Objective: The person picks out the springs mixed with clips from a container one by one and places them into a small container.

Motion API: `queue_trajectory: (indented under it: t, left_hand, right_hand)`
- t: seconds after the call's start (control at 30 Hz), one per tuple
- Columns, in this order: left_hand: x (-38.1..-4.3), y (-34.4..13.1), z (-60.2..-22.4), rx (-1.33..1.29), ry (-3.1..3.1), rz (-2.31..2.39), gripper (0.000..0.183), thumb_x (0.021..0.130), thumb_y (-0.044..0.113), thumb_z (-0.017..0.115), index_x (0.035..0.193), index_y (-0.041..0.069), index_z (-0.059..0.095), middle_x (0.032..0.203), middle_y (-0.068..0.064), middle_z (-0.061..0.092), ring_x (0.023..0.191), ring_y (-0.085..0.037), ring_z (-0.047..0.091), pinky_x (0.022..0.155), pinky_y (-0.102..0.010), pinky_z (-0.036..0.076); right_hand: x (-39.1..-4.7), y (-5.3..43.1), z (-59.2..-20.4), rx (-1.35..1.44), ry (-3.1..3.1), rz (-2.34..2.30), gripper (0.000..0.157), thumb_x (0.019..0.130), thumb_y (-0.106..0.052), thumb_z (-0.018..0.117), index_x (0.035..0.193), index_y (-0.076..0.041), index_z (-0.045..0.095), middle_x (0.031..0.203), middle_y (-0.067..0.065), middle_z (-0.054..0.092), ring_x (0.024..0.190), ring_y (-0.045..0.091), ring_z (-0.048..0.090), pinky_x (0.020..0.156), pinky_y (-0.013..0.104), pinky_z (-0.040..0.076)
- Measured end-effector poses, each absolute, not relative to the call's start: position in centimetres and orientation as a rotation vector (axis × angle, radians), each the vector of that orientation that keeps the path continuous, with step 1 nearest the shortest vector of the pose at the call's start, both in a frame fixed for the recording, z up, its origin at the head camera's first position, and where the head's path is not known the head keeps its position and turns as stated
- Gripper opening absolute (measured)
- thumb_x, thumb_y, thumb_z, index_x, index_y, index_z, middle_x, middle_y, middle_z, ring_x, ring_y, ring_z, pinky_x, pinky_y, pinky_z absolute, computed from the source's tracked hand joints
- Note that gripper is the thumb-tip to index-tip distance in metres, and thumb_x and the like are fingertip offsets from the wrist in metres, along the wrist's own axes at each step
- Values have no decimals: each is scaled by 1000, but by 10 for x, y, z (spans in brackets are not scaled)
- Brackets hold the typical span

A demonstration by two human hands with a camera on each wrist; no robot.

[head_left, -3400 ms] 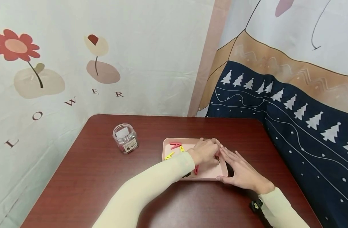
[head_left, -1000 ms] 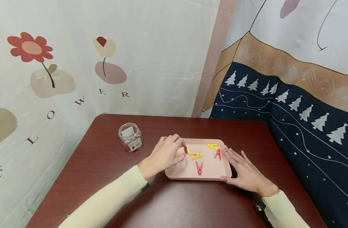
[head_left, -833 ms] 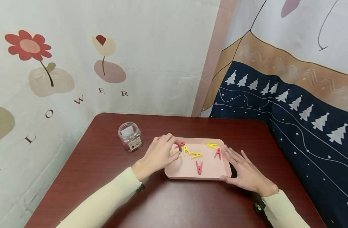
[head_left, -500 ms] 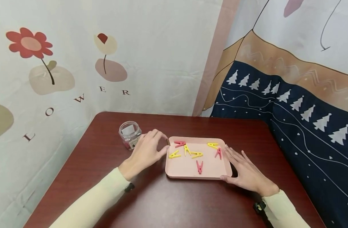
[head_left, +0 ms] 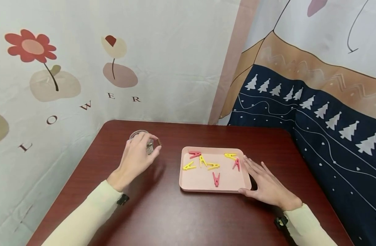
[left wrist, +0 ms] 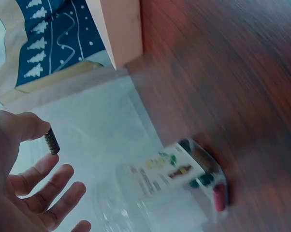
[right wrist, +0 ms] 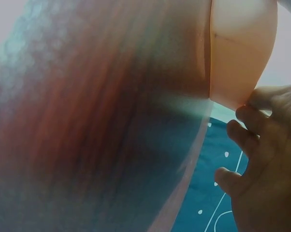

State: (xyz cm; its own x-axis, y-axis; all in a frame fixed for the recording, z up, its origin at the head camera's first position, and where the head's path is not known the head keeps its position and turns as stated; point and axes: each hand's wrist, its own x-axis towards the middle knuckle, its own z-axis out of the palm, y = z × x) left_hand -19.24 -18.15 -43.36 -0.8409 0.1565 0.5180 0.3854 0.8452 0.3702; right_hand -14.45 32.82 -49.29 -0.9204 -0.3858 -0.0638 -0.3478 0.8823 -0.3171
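Note:
My left hand pinches a small brown ribbed cylinder between thumb and forefinger, its other fingers spread. Just behind that hand stands a clear jar without a lid, partly hidden in the head view. In the left wrist view the jar shows a picture label and several small dark green, brown and red pieces at its bottom. On the right, my right hand rests against the edge of a pink tray, fingers extended. Yellow clothespins and red clothespins lie apart in the tray.
The dark red-brown table carries the jar at its back left and the tray right of centre. Behind it hang a pale curtain with flower prints and a navy cloth with white trees.
The left hand has left the tray and moved left to the jar with the brown ribbed cylinder pinched in it. The right hand has stayed at the tray's right edge.

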Motion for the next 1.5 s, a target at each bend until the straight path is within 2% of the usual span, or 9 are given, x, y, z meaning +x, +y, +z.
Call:
queue_trajectory:
  t: [0.1, 0.23, 0.43, 0.63, 0.8, 1.13, 1.5]
  left_hand:
    - [-194, -192, -434, -352, -2533, -675, 27, 99, 20, 87, 122, 9, 76, 124, -14, 78, 123, -40, 72, 105, -70, 53]
    - [-196, -204, -436, -282, -2521, -687, 28, 100, 17, 86, 124, 7, 75, 124, -17, 76, 117, -45, 70, 104, -71, 51]
    - [-201, -219, -435, -174, -2537, -682, 30, 102, 20, 83, 127, 4, 74, 128, -22, 74, 122, -48, 66, 106, -72, 49]
    - [-205, -232, -435, -116, -2562, -693, 34, 103, 23, 81, 129, 3, 73, 131, -25, 75, 124, -52, 65, 100, -73, 51]
    - [-206, -237, -435, -87, -2593, -699, 33, 104, 25, 81, 129, 4, 73, 132, -25, 76, 126, -52, 64, 98, -73, 52]
    - [-207, -239, -438, -83, -2617, -695, 30, 105, 25, 80, 126, 5, 73, 123, -24, 77, 119, -49, 65, 94, -71, 53]
    - [-204, -239, -436, -98, -2621, -664, 36, 105, 27, 80, 133, 4, 73, 123, -24, 76, 118, -50, 65, 94, -71, 53]
  right_hand:
    - [-144, 328, -493, -567, 2923, -455, 121, 94, -79, 80, 187, -22, 27, 194, 12, 29, 177, 46, 34, 141, 82, 18]
    - [-145, 326, -493, -569, 2924, -463, 121, 94, -79, 80, 187, -23, 27, 194, 11, 30, 177, 45, 34, 142, 82, 18]
    - [-145, 326, -493, -573, 2925, -486, 121, 94, -78, 81, 187, -23, 27, 194, 11, 30, 177, 45, 35, 141, 82, 18]
    - [-144, 327, -492, -571, 2915, -504, 121, 94, -75, 83, 187, -24, 26, 195, 11, 28, 177, 45, 34, 141, 82, 17]
    - [-144, 327, -492, -567, 2915, -502, 121, 94, -76, 83, 187, -25, 26, 195, 10, 29, 177, 46, 35, 141, 82, 18]
    - [-145, 328, -494, -561, 2917, -487, 121, 94, -78, 81, 188, -25, 25, 195, 10, 28, 177, 46, 34, 141, 82, 18]
    - [-145, 329, -494, -576, 2924, -483, 120, 95, -76, 82, 187, -21, 27, 194, 12, 30, 177, 45, 35, 142, 81, 20]
